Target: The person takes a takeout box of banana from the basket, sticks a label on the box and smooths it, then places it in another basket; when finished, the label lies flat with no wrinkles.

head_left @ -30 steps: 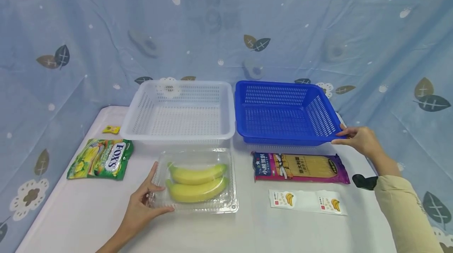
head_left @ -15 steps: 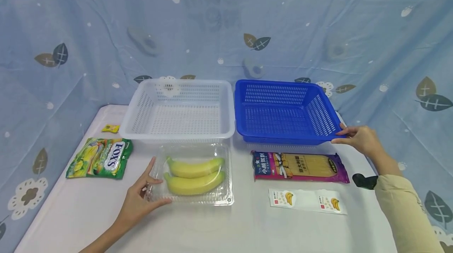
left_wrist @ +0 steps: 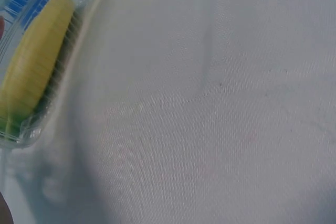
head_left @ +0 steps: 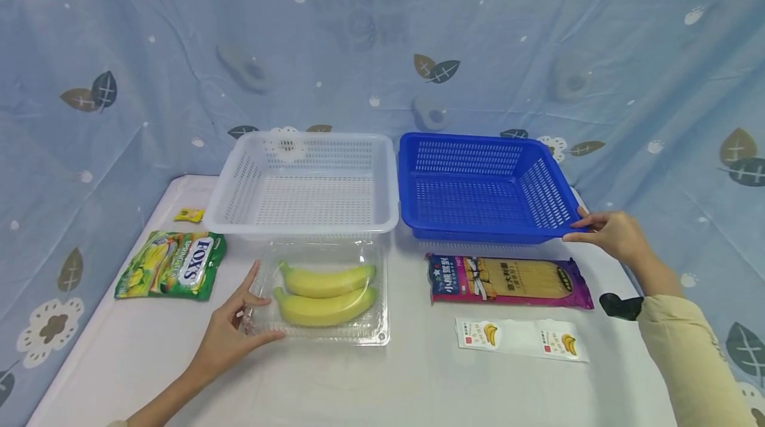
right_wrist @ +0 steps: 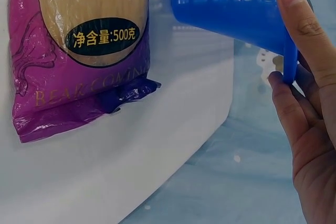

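Observation:
My left hand (head_left: 224, 334) holds the left end of a clear plastic clamshell box (head_left: 382, 321). Its thumb lies along the near side and the other fingers reach over the left end. Inside lie two yellow bananas (head_left: 325, 307), side by side; the left wrist view shows one banana (left_wrist: 37, 61) through the ribbed wall, with fingers barely in frame. At the right, my right hand (head_left: 618, 236) pinches the near right corner of a blue plastic basket (head_left: 487, 238). The right wrist view shows thumb and fingers on either side of that basket's rim (right_wrist: 290, 51).
A white basket (head_left: 301, 229) stands left of the blue one. Pasta in a purple packet (head_left: 510, 279) lies before the blue basket, nearer me a strip of banana stickers (head_left: 522, 339). At the left are a green FOX'S sweet bag (head_left: 170, 266) and a small yellow sweet (head_left: 189, 215).
The clamshell box and my left hand have shifted slightly away from me and to the left. My right hand keeps its pinch on the blue basket's corner.

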Demonstrator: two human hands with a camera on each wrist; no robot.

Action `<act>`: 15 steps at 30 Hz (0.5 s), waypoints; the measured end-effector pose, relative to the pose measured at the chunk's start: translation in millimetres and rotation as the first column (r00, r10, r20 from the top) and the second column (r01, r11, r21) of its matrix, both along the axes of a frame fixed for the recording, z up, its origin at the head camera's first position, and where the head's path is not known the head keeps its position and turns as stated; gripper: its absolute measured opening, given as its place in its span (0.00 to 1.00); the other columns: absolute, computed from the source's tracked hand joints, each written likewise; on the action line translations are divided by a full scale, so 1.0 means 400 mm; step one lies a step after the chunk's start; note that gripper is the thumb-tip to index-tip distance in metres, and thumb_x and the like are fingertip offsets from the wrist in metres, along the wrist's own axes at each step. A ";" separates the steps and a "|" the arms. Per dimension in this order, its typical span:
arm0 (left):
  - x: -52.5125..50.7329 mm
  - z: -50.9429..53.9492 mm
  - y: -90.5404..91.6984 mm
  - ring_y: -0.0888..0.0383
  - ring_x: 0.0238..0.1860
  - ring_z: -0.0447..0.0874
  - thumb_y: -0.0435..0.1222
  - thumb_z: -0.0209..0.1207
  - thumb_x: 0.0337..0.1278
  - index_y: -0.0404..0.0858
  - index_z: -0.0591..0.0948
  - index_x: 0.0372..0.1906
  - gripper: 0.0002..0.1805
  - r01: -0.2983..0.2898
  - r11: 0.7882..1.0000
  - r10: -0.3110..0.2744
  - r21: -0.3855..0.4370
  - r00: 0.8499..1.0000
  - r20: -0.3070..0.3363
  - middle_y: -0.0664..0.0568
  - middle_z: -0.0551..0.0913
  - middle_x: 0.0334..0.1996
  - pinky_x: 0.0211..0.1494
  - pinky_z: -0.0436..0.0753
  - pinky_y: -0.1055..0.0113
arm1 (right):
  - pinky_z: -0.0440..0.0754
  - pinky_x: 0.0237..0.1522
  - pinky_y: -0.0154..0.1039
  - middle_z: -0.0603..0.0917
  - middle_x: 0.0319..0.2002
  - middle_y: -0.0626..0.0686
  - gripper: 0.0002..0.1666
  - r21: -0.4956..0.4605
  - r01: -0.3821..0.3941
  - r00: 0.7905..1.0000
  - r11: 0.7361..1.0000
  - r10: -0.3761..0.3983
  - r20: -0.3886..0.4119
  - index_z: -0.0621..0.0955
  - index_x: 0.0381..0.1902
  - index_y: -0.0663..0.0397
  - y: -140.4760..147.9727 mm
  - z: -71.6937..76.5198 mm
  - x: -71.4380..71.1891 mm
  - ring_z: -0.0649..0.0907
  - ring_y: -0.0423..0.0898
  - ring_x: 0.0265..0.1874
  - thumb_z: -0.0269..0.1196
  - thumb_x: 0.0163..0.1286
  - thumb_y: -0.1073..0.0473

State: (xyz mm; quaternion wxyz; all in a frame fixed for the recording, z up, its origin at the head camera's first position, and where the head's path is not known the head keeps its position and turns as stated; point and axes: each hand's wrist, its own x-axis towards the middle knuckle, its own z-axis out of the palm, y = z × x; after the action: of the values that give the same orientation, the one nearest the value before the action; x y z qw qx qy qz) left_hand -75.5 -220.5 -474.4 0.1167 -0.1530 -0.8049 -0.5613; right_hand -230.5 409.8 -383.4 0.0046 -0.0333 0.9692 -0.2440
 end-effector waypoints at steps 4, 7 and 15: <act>-0.002 -0.005 -0.007 0.67 0.72 0.51 0.21 0.76 0.25 0.30 0.77 0.39 0.27 0.000 1.000 0.000 0.001 1.000 -0.014 0.39 0.52 0.74 0.55 0.72 0.82 | 0.77 0.39 0.48 0.71 0.57 0.73 0.31 -0.005 -0.008 1.000 1.000 0.008 0.004 0.84 0.39 0.72 -0.003 -0.002 -0.001 0.72 0.74 0.53 0.72 0.56 0.46; 0.000 -0.003 -0.014 0.67 0.72 0.52 0.22 0.77 0.25 0.31 0.77 0.39 0.27 -0.025 0.999 0.025 -0.022 1.000 -0.012 0.40 0.53 0.74 0.53 0.74 0.82 | 0.77 0.40 0.52 0.70 0.57 0.73 0.30 -0.002 -0.022 1.000 1.000 0.022 0.004 0.84 0.39 0.72 -0.008 -0.004 -0.005 0.71 0.75 0.54 0.72 0.55 0.46; -0.005 0.037 0.002 0.70 0.69 0.56 0.22 0.76 0.26 0.31 0.77 0.38 0.25 -0.058 0.996 0.058 -0.071 0.998 -0.003 0.36 0.55 0.72 0.49 0.75 0.82 | 0.69 0.23 0.30 0.71 0.54 0.73 0.28 0.044 -0.080 0.996 0.996 0.081 -0.025 0.85 0.35 0.73 0.005 0.001 -0.017 0.78 0.73 0.45 0.74 0.54 0.49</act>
State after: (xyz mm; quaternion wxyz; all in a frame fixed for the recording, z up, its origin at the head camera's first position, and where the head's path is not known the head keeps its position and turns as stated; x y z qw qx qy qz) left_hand -77.6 -219.6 -459.4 0.1277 -0.1339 -0.8285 -0.5286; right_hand -237.1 411.6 -382.9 0.0021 -0.0753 0.9720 -0.2224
